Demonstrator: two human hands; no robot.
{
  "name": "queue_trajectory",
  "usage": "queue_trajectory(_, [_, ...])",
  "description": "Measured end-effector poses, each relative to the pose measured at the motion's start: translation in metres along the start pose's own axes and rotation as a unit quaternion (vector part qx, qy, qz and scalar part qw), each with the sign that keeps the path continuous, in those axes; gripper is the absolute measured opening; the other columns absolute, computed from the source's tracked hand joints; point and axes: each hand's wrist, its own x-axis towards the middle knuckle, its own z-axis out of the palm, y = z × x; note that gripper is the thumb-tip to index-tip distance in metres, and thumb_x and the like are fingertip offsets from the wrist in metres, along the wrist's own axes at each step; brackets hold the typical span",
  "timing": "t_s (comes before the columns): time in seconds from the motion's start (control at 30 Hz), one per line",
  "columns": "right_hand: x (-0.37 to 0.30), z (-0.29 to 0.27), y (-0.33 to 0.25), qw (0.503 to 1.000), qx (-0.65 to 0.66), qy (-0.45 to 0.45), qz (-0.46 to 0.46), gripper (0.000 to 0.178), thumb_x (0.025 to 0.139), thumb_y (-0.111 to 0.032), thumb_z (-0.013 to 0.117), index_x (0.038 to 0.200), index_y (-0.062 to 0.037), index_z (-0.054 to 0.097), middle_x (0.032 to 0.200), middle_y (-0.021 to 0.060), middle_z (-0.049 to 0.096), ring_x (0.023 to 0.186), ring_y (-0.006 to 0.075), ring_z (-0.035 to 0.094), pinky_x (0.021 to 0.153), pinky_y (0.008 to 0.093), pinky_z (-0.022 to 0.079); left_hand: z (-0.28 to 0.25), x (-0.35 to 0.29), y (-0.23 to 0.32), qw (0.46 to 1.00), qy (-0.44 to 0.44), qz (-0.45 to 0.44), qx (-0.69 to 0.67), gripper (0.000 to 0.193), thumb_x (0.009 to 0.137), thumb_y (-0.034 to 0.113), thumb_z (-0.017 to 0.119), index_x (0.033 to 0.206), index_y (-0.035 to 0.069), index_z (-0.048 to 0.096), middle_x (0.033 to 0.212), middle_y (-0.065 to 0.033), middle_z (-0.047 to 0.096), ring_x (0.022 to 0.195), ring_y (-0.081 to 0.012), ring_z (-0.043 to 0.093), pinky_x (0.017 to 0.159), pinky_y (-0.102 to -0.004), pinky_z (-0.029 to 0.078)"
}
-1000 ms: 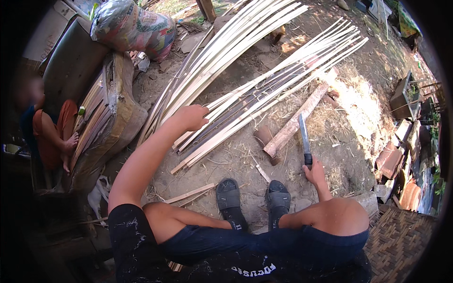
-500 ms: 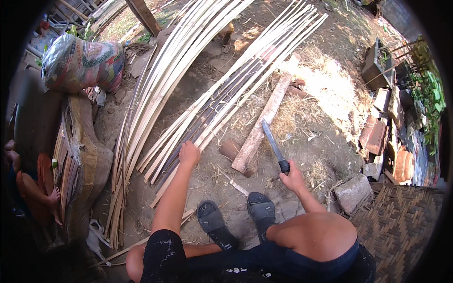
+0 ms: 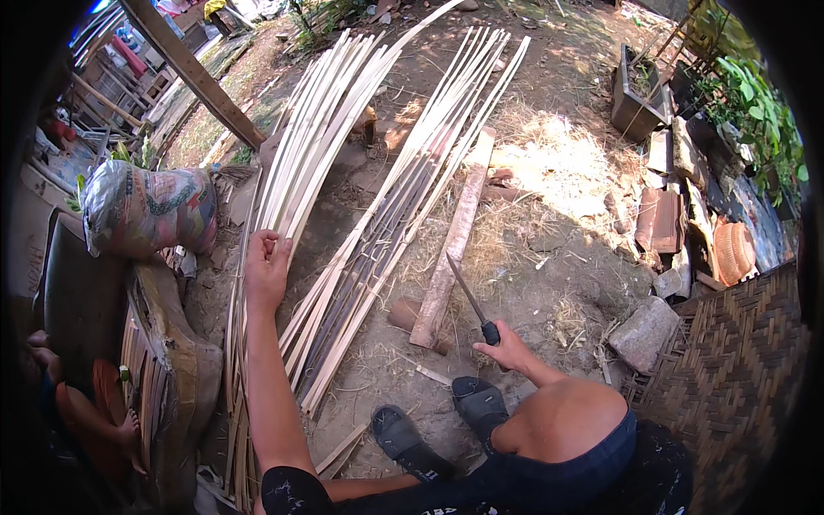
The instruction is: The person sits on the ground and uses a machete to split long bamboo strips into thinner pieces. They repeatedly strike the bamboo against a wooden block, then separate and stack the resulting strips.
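Observation:
My left hand (image 3: 268, 268) is over the left bundle of long, pale wooden strips (image 3: 322, 142), at its near part. Its fingers are curled in, and what lies between them, if anything, is hidden. My right hand (image 3: 511, 347) grips a long knife (image 3: 466, 290) by its black handle, blade slanting up and to the left. Just left of the blade, a peeled log (image 3: 453, 249) rests on the ground, its near end propped on a short wood piece (image 3: 403, 313). Between log and left bundle lies a second bundle of strips (image 3: 378, 232), some dark.
At left stand a stuffed patterned sack (image 3: 150, 209) and a carved wooden block (image 3: 184, 369); beyond is another person's bare foot (image 3: 129, 427). Shavings (image 3: 558, 154) cover ground at right. A stone (image 3: 645, 333), woven mat (image 3: 730, 369), basket (image 3: 735, 252) and planter (image 3: 639, 94) line the right side.
My left hand has left the dark-and-pale bundle and moved left and farther out to the other bundle. The knife stays in my right hand, its blade turned slightly. The view has shifted.

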Motion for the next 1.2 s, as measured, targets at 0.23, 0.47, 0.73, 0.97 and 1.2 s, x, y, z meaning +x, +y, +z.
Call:
queue_trajectory(0.23, [-0.020,0.017,-0.060,0.926,-0.154,-0.211,-0.273,0.049,0.084,-0.029,0.070,0.123,-0.0058,0.053,0.100,0.0211,0.066,0.087,0.0403,0.066,0.074,0.0440,0.053,0.153,-0.007,0.019,0.947,-0.245,-0.207,0.021,0.030,0.095,0.029,0.063,0.094,0.000,0.071,0.074,-0.0090,0.072,0.062,-0.0157,0.066,0.057,-0.0295,0.051])
queue_trajectory(0.47, [-0.051,0.027,-0.074,0.927,0.015,-0.370,-0.051,0.044,0.091,-0.021,0.063,0.130,-0.0042,0.049,0.094,0.0163,0.067,0.071,0.0258,0.067,0.064,0.0365,0.055,0.324,-0.109,-0.016,0.919,-0.250,-0.299,0.053,0.033,0.095,0.029,0.061,0.103,-0.002,0.070,0.106,-0.0235,0.069,0.100,-0.0344,0.068,0.085,-0.0448,0.054])
queue_trajectory(0.73, [0.003,0.018,-0.058,0.957,0.201,-0.156,0.136,0.028,0.101,-0.018,0.050,0.124,-0.0020,0.046,0.083,0.0076,0.059,0.060,0.0156,0.058,0.054,0.0314,0.052,0.344,-0.091,-0.001,0.938,-0.193,-0.287,-0.005,0.030,0.093,0.026,0.059,0.102,0.001,0.073,0.107,-0.0225,0.069,0.102,-0.0398,0.067,0.089,-0.0475,0.053])
queue_trajectory(0.97, [-0.008,0.015,-0.060,0.925,0.244,-0.247,0.153,0.023,0.103,-0.019,0.048,0.118,-0.0023,0.049,0.077,0.0070,0.058,0.057,0.0159,0.056,0.051,0.0286,0.050,0.346,-0.092,-0.009,0.943,-0.187,-0.277,0.005,0.028,0.094,0.022,0.055,0.106,0.005,0.073,0.112,-0.0238,0.068,0.105,-0.0400,0.066,0.091,-0.0475,0.053])
queue_trajectory(1.2, [-0.029,0.036,-0.067,0.923,0.149,-0.345,0.079,0.017,0.099,-0.016,0.053,0.102,-0.0004,0.058,0.075,0.0070,0.064,0.057,0.0143,0.059,0.052,0.0280,0.048,0.350,-0.096,-0.012,0.956,-0.171,-0.240,0.014,0.032,0.096,0.027,0.055,0.098,0.000,0.071,0.096,-0.0235,0.070,0.095,-0.0403,0.067,0.086,-0.0492,0.052])
